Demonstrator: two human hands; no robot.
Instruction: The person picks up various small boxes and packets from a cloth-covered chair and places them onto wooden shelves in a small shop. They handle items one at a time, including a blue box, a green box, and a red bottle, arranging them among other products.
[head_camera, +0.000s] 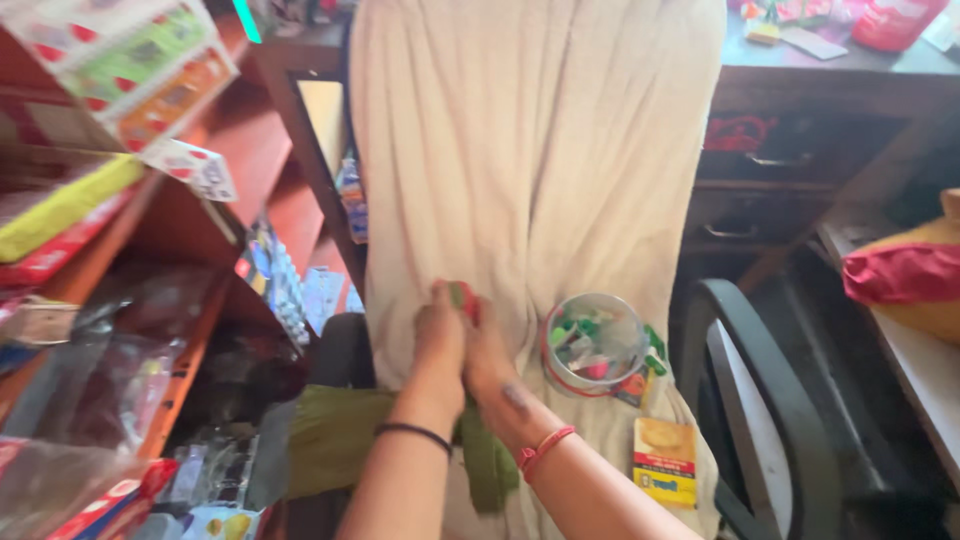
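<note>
My left hand (438, 340) and my right hand (490, 360) are pressed together over a cream cloth (530, 150) draped on a chair. Both hands close around a small red and green object (462, 297) that pokes out above the fingers; most of it is hidden. A black band circles my left wrist and a red thread circles my right wrist. A round clear jar (592, 345) with a red rim lies just right of my hands, filled with several small green and red packets.
A yellow and red packet (664, 460) lies on the cloth below the jar. Wooden shelves (200, 330) with boxes and plastic-wrapped goods fill the left. A black chair armrest (760, 370), dark wooden drawers (770, 190) and a red and yellow bundle (905, 275) are on the right.
</note>
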